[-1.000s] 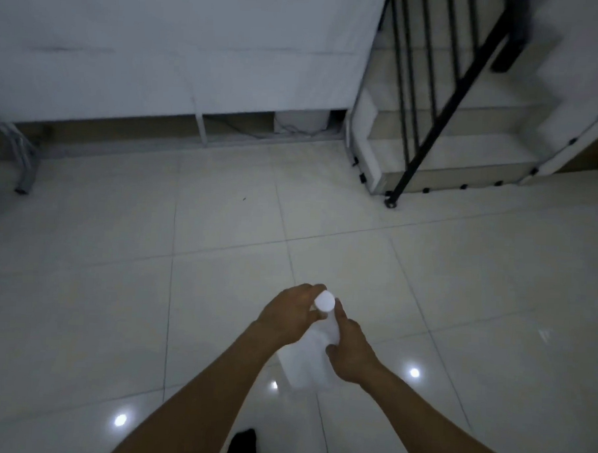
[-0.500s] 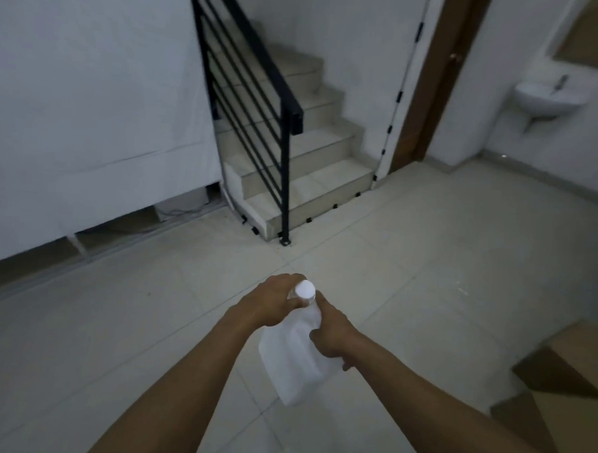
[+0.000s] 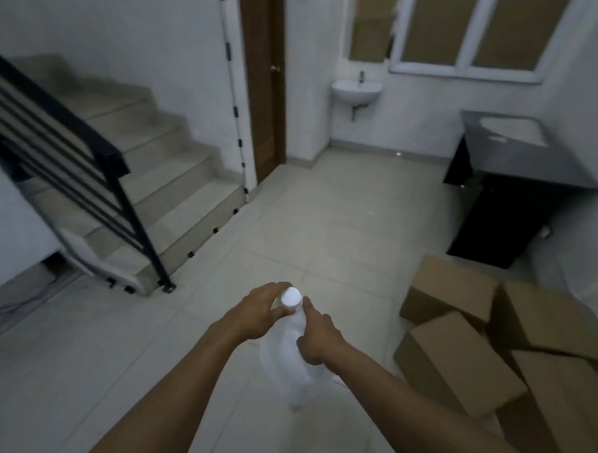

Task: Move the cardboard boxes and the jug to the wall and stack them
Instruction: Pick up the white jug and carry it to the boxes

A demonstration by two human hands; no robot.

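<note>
The jug (image 3: 293, 359), pale and translucent with a white cap (image 3: 291, 297), hangs in the air in front of the person, carried by its top above the tiled floor (image 3: 218, 325) and touching nothing but the hands. The left hand (image 3: 258, 312) curls its fingers round the neck just under the cap, and the right hand (image 3: 316, 336) grips the shoulder on the opposite side, so both are grasping the jug. Whether there is liquid inside cannot be told. To the right of the grip and lower lie the cardboard boxes (image 3: 456, 363), tumbled loosely against each other on the floor near a dark cabinet (image 3: 504, 208). To carry well, I would keep the jug upright, shift one hand under its base if it feels heavy, and walk it to a clear stretch of wall, keeping the feet away from the boxes. Beyond the grip stand a wooden door (image 3: 262, 87) and a small basin (image 3: 356, 92); to its left rise the stairs (image 3: 149, 172) with a black railing (image 3: 71, 148).
</note>
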